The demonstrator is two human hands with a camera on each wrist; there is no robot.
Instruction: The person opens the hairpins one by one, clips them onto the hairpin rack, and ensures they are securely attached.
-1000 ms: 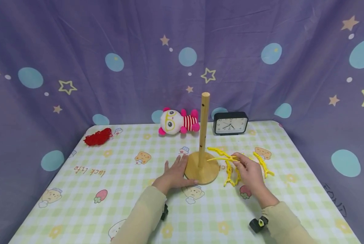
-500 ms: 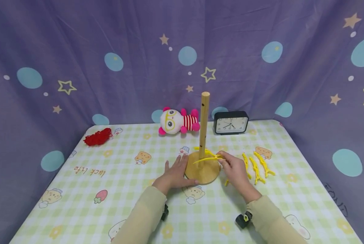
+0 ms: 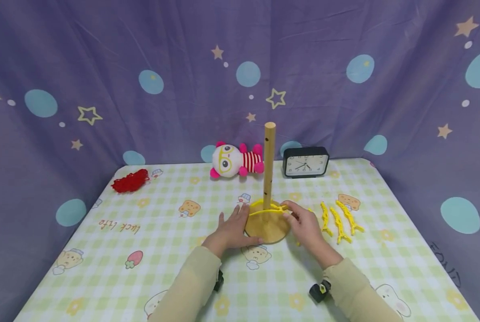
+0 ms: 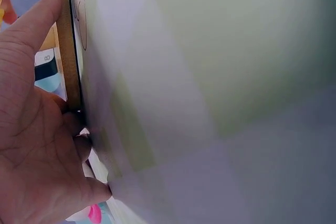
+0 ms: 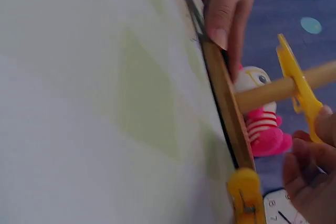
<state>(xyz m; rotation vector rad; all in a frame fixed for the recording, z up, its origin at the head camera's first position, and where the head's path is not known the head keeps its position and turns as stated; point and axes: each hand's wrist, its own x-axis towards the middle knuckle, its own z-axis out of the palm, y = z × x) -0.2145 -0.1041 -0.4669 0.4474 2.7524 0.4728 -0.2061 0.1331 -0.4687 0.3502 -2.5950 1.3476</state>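
A wooden stand with an upright post and a round base stands on the table. My left hand rests against the base's left side with fingers spread and straight, its thumb at the front edge. With thumb and fingers my right hand pinches a yellow forked plastic piece by its right end. The piece's two arms reach left, one on each side of the post, low over the base. Small dark holes show along the post.
Several similar yellow pieces lie right of my right hand, one partly hidden by it. At the back are a panda plush and a black alarm clock. A red stringy bundle lies back left. A purple curtain hangs behind.
My right hand has moved left with the yellow piece, bringing its arms around the post. More yellow pieces now show at the right. The left hand stays at the base.
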